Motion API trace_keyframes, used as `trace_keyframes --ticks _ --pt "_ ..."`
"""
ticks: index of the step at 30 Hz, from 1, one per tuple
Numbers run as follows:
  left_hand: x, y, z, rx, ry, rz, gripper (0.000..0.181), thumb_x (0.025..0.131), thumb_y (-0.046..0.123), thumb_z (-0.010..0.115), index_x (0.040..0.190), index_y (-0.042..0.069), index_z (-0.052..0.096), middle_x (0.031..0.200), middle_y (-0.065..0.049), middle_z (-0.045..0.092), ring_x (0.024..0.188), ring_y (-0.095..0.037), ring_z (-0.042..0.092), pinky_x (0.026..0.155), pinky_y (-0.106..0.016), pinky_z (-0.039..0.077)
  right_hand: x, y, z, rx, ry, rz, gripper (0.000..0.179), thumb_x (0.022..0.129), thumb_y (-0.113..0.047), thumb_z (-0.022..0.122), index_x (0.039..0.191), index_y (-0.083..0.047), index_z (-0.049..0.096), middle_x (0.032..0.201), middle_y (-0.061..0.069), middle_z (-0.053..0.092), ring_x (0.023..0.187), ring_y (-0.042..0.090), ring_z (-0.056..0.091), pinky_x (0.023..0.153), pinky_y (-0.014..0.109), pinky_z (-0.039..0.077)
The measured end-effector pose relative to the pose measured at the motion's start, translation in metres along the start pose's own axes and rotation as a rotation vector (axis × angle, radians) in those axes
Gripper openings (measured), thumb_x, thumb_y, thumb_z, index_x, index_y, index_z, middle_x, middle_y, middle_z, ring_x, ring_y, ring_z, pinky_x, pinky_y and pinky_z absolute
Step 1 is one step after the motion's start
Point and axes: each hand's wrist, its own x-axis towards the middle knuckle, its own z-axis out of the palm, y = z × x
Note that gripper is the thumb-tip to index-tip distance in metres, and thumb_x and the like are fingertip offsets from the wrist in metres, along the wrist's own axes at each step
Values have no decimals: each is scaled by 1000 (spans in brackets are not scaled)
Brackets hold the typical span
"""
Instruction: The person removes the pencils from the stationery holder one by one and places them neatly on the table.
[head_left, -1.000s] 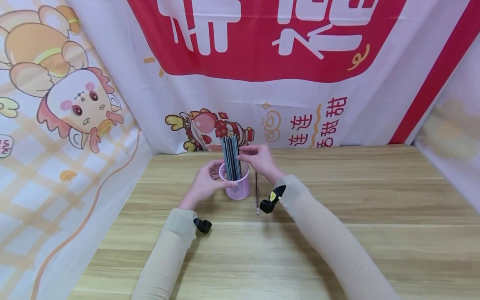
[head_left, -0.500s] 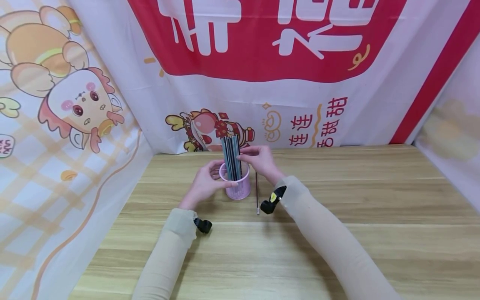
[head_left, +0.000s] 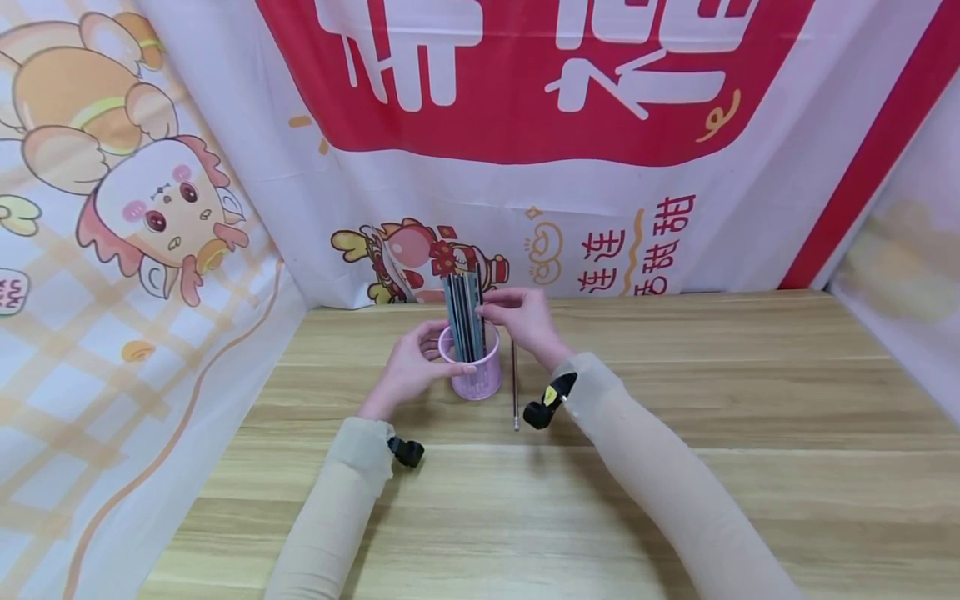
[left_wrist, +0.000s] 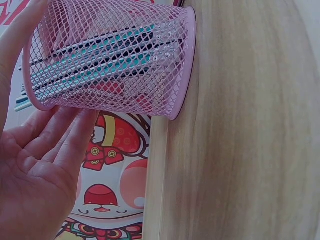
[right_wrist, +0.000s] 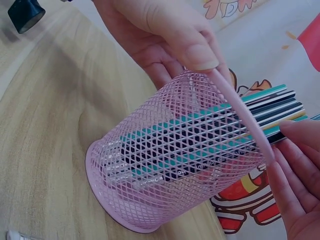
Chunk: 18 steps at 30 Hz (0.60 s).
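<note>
A pink mesh cup stands upright on the wooden table, near the back edge and nearer the back-left corner than the back-right. Striped pencils stand inside, upper ends above the rim. The left hand holds the cup at its rim, thumb on the near side, fingers behind. The right hand pinches the right side of the pencil bundle; how many it grips cannot be told. A loose pencil lies just right of the cup, its near end towards the front edge.
</note>
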Motion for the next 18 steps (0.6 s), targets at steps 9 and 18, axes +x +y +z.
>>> trace_keyframes --ticks 9,18 --pt "-3 11 0 -18 -12 -33 86 75 14 93 146 2 47 139 -19 56 126 -35 56 109 -46 44 -1 -10 -6 63 3 -17 25 89 -11 81 113 -5 74 104 8 74 92 22 73 82 29 61" --pt "-16 39 1 -15 -19 -30 83 76 11 92 144 -2 48 137 -21 57 126 -37 55 110 -47 44 -4 -22 -14 117 25 -45 30 88 -12 82 116 -5 73 104 9 74 93 23 72 81 29 61"
